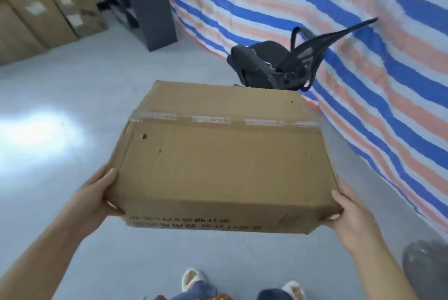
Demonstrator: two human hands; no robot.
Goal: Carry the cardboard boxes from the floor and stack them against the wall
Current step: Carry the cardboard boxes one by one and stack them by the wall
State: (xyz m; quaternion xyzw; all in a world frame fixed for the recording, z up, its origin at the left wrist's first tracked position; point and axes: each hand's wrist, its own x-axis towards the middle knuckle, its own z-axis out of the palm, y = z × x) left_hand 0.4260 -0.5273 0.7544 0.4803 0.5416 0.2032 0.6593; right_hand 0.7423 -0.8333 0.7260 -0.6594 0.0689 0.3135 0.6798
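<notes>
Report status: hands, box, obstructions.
Left hand and right hand grip cardboard box, carried off the floor. Black chair directly ahead by striped tarp.

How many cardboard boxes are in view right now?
At least 4: one carried box held between both hands, and at least three stacked boxes along the far left wall. The stack runs off frame, so more may be hidden.

A cardboard box (pixel 223 154) was held above the floor (pixel 60 96) between the left hand (pixel 97 196) and right hand (pixel 351 217). A chair (pixel 274 67) lay behind it, against the tarp (pixel 315 8). Stacked boxes (pixel 43 13) were ranged far left.
</notes>
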